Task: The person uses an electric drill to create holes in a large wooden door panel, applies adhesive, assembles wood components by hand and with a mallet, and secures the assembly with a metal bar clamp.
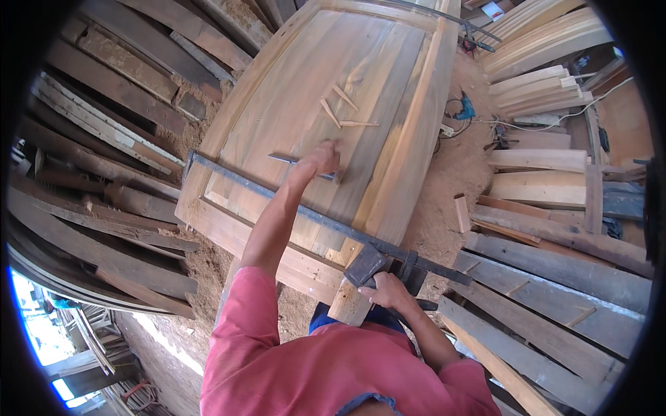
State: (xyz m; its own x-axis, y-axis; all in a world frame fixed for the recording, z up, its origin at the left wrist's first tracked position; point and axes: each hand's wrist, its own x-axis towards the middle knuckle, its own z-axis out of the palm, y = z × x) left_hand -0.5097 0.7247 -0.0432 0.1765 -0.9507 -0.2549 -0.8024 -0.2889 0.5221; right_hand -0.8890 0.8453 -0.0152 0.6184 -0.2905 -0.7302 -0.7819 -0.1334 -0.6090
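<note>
A large wooden door panel [277,104] lies flat in front of me, a long metal bar clamp [277,197] across its near end. Over the panel, beyond the clamp, my left hand [322,158] is closed on what looks like a chisel [281,158]; its thin blade sticks out to the left and the fingers hide its middle. My right hand [390,291] grips a hammer with a dark, blocky head [365,265], close to the panel's near right corner and the clamp's end. Three slim wooden wedges [330,113] lie on the panel past my left hand.
Dark planks [104,187] are stacked along the left. Paler boards [541,180] pile up on the right, with grey planks [555,298] nearer me. A blue power tool [465,105] with a cord sits on the sawdust-covered floor. A second clamp [479,35] crosses the far end.
</note>
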